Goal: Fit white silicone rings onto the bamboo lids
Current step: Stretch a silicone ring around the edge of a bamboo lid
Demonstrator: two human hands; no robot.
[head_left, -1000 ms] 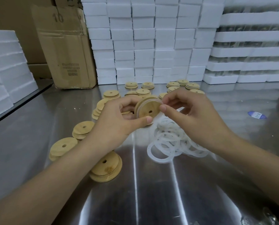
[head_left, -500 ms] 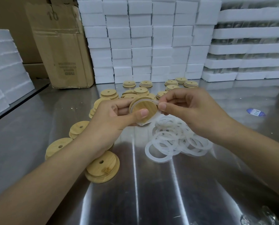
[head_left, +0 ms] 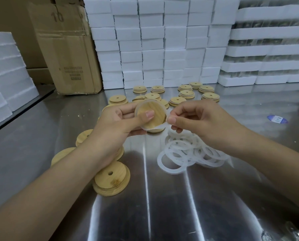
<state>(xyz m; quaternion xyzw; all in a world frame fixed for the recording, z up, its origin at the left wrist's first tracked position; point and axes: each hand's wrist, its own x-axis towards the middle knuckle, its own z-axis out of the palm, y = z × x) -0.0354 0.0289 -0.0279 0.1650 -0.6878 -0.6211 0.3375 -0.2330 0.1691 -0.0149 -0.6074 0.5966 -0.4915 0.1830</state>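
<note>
Roughly above the middle of the steel bench, the left hand holds a round bamboo lid up off the surface, thumb pressed flat on its face and fingers curled behind its rim. A white ring sits round the lid's upper edge and hangs loose at the lower right. There the right hand pinches it between thumb and forefinger, with the other fingers curled in. How far the ring is seated round the back of the lid is hard to tell, as the left hand covers that side. Just below the right hand, a loose pile of white rings lies overlapping on the bench. A lid with a small hole rests on another lid nearer the front edge, beside the left forearm, and more lids lie partly hidden under that arm. Towards the back edge, a scatter of lids sits singly and in short stacks. Behind them rise stacked white foam blocks, with a worn cardboard box at the back left corner. A small blue label lies near the right edge.
</note>
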